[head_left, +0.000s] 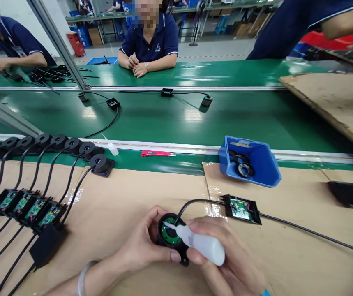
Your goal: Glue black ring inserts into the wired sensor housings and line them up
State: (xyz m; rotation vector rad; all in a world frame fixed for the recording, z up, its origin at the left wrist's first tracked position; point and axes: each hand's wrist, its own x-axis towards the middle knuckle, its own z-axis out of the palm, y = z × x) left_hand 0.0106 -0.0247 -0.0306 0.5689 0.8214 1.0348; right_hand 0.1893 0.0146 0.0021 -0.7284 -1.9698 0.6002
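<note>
In the head view, my left hand [147, 238] is closed round a round black housing [183, 250] with a green ring-shaped circuit board inside. My right hand [225, 250] grips a small white squeeze bottle [202, 242], tilted so its thin nozzle points into the housing, over the board. Whether the tip touches the board, I cannot tell. From the housing a black cable [199, 200] runs to an open black case [243, 209] holding a green circuit board, lying on the cardboard to the right.
Several finished-looking black housings [100, 164] with cables and open cases line the left side. A blue bin [250, 162] holds black rings. Near the rail lie a red utility knife [158, 153] and another white bottle [112, 148]. Co-workers sit beyond the green conveyor [145, 119].
</note>
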